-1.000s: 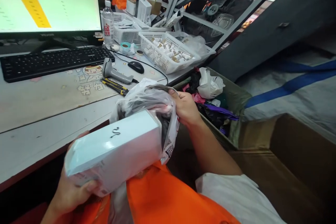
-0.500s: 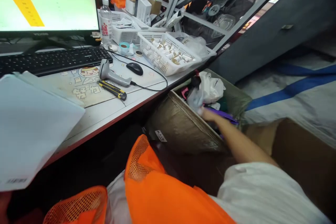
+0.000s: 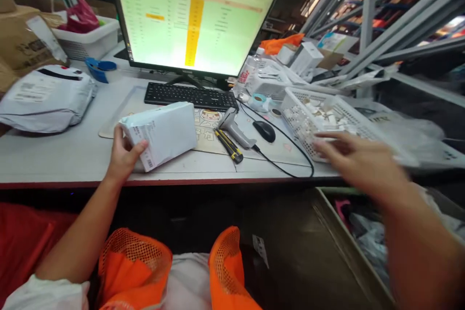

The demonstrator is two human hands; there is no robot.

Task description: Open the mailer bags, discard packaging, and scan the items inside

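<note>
A flat white box (image 3: 165, 133) with a printed barcode label is held at its left end by my left hand (image 3: 125, 155), thumb on the front face. The box is tilted above the desk's front edge, before the keyboard (image 3: 189, 97). My right hand (image 3: 358, 162), blurred by motion, is in the air in front of the white basket (image 3: 305, 128) of small white rolled pieces. Its fingers are stretched out and apart, with nothing seen in them. Nearer the middle lie a grey barcode scanner (image 3: 238, 131), a yellow and black utility knife (image 3: 228, 146) and a black mouse (image 3: 264, 131).
A monitor (image 3: 160, 34) stands behind the keyboard. At left lie a white wrapped parcel (image 3: 47, 99), a blue tape dispenser (image 3: 100, 69) and a cardboard box (image 3: 25, 43). Below the desk at right stands a bin (image 3: 341, 247) holding plastic waste. The scanner cable loops near the desk edge.
My right hand has come up out of the bin and over towards the basket. The view has swung left, and the white box now appears farther forward over the desk.
</note>
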